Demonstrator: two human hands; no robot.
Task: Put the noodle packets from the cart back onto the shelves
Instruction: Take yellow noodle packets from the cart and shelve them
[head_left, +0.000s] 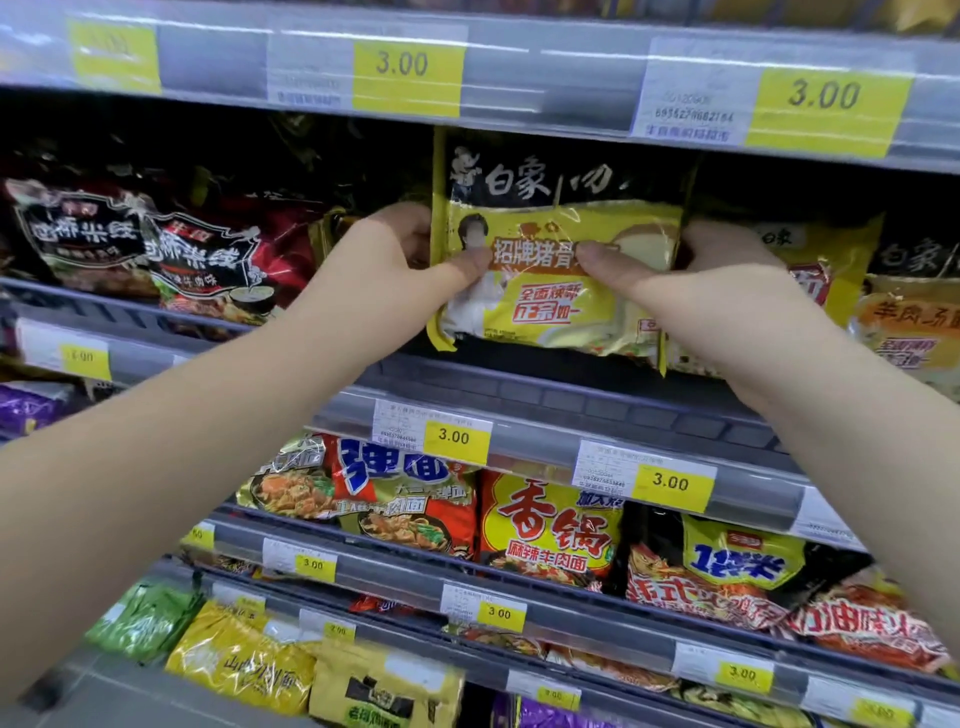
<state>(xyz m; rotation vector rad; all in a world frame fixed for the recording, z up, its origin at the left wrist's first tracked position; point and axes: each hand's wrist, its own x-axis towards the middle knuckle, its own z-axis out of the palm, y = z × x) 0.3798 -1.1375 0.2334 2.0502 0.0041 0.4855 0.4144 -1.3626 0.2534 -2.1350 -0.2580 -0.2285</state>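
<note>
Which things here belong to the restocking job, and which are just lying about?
Job: yellow noodle packet, left hand, right hand, shelf below it.
Lying about: red-and-black packets, price tags, lower-shelf packets.

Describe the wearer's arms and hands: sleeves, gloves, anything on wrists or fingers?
The left hand and right hand are both bare, and the arms are uncovered all the way to the frame edge. No sleeve, glove, watch, bracelet or ring shows. The thumbnails look short and unpainted.

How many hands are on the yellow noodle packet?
2. The left hand grips the yellow noodle packet at its left edge, thumb on the front; the right hand grips its right edge. No other hand shows.
</note>
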